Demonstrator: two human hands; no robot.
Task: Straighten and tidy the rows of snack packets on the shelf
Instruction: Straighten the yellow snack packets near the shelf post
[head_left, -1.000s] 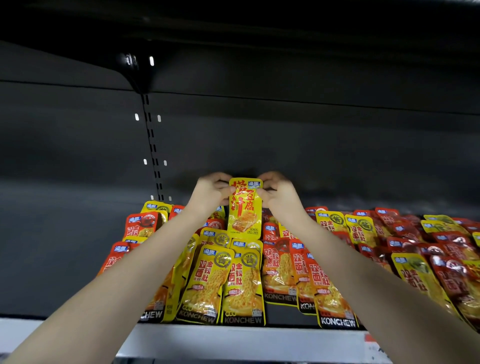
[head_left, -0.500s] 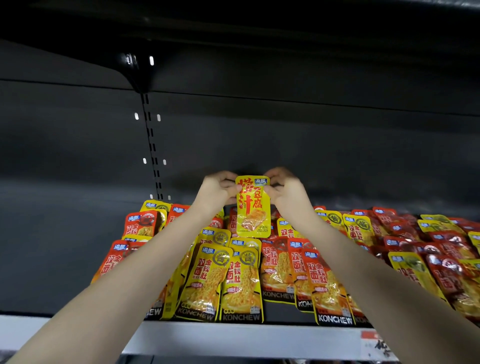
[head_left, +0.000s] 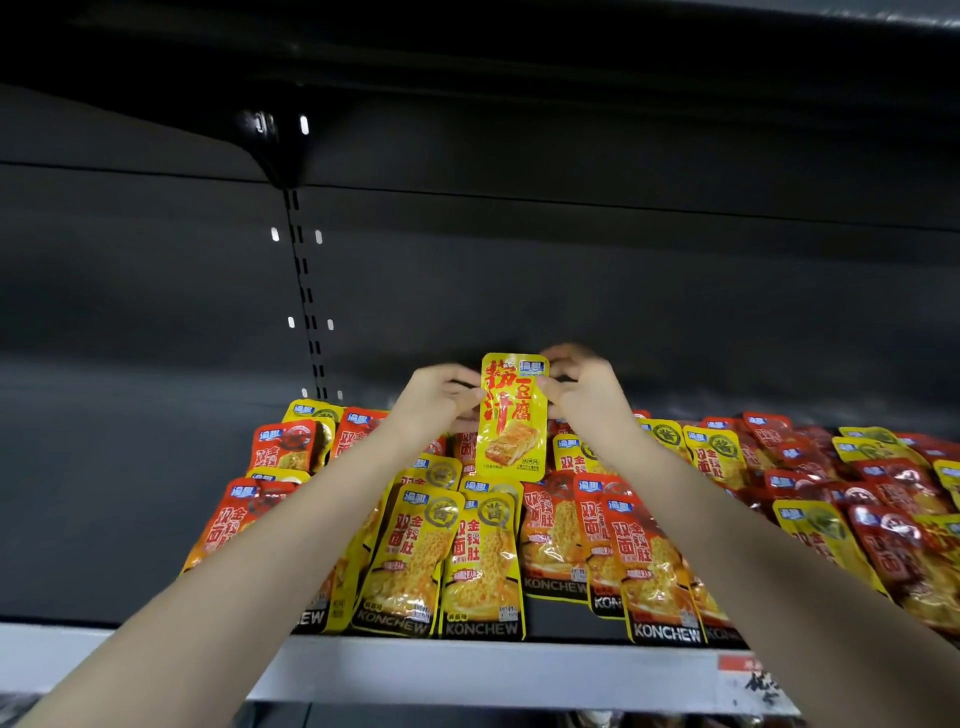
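Two hands hold one yellow packet (head_left: 513, 415) upright at the centre of the frame, its printed face toward the camera. The left hand (head_left: 441, 402) pinches the packet's left edge near the top, its fingers (head_left: 470, 401) curled onto it. The right hand (head_left: 584, 397) pinches the right edge at about the same height, thumb on the front and the other fingers behind the top corner. The packet's top stands against the dark back panel (head_left: 571, 286). Its lower edge overlaps the packets behind it, and whether it touches them cannot be told.

Below and around it, the shelf (head_left: 467, 670) carries overlapping rows of snack packets that lean back. Yellow front packets (head_left: 483, 561) fill the lower centre between the two forearms, their black bottom strips at the shelf's front edge. Orange-red packets (head_left: 644, 556) lie just right of them, one sitting lower than its neighbours. More left-side packets (head_left: 280, 449) sit left of centre, partly hidden by the left forearm. At the right side of the frame, a looser spread of dark red and yellow packets (head_left: 883, 493) lies at mixed angles.

A slotted upright (head_left: 306, 291) runs down the back panel left of centre, below a bracket (head_left: 270, 150) in the upper left. A price label (head_left: 748, 675) sits on the shelf's front edge at lower right.
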